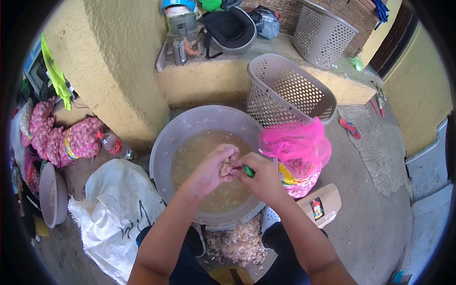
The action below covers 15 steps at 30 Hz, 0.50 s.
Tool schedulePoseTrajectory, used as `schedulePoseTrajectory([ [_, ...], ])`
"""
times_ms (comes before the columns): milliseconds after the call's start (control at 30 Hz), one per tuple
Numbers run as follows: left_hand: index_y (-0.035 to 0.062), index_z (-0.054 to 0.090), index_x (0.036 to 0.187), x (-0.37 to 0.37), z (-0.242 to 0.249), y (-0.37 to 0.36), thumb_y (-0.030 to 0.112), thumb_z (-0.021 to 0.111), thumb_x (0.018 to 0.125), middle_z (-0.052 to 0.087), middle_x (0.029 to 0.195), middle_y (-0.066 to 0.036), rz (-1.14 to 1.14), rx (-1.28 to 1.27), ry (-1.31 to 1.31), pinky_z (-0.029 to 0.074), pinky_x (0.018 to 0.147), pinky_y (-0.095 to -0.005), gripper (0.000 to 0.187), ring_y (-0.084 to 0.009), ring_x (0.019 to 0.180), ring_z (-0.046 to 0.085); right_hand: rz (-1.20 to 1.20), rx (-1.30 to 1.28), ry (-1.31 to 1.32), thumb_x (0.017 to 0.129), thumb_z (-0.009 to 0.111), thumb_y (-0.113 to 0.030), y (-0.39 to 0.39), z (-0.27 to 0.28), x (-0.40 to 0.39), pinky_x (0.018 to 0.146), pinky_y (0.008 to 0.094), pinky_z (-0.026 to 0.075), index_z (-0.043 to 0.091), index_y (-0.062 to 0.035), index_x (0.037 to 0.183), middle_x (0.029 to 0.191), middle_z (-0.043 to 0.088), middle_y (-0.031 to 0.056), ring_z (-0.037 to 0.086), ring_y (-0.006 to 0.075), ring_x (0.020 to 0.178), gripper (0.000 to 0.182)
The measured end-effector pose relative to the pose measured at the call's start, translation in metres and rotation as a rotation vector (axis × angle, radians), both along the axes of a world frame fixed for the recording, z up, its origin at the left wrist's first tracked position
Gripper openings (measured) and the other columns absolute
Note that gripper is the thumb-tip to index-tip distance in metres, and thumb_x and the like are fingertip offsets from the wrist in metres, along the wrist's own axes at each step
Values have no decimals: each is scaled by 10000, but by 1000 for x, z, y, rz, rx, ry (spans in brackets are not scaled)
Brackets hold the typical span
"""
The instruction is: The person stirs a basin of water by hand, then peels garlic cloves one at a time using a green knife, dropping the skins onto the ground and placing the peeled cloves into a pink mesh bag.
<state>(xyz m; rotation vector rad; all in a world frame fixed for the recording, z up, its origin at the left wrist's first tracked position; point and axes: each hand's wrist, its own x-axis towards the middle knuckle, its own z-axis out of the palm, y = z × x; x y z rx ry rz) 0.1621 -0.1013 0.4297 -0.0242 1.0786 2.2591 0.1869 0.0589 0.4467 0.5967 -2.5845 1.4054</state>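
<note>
My left hand (213,169) is closed around a small pale piece of garlic (226,169), held above a big grey basin. My right hand (259,172) grips a small knife by its green handle (249,171), close against the garlic; its blade is mostly hidden between my fingers. Below both hands, the basin (160,156) holds cloudy brownish water (194,152) with pale bits floating in it. Just right of my right hand stands a pink net bag (297,142) of garlic, its top loose.
A heap of peelings (237,242) lies between my feet. To the left are a white sack (123,199), a bottle (114,145) and more net bags (80,137). A grey basket (289,90) stands behind the basin; a cardboard piece (327,204) and a slipper (350,128) lie right.
</note>
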Motion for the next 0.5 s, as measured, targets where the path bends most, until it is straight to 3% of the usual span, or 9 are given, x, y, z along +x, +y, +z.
schedulePoseTrajectory([
  [167,137,474,987,4,7,3,261,438,879,464,819,18,-35,-86,6,352,501,-197,169,-78,617,450,26,2,-29,708,614,-86,0,4,1,626,357,429,591,-26,845,744,534,153,537,320,699,151],
  [267,126,462,997,4,6,4,248,452,874,456,810,21,-37,-39,-4,330,478,-197,174,-63,590,420,-38,-46,-51,752,587,-102,-3,-1,-4,547,324,429,591,-15,823,661,534,111,549,239,604,113],
  [367,108,451,1001,2,4,2,217,475,865,450,798,22,-34,-2,16,307,459,-191,176,-53,571,397,-156,-506,-629,795,564,-126,1,10,-12,455,264,404,587,2,834,623,531,45,504,127,504,135],
  [467,91,449,991,1,4,1,170,512,846,445,783,22,-35,-15,29,292,449,-183,178,-44,561,382,-105,-834,-820,812,569,-146,7,1,-16,408,217,373,574,24,874,642,524,11,437,59,460,181],
  [500,86,449,986,1,5,1,153,526,838,444,778,22,-38,-25,31,288,447,-180,181,-41,559,378,-86,-821,-834,810,573,-143,7,3,-16,410,219,373,570,27,888,643,527,19,433,64,457,188],
])
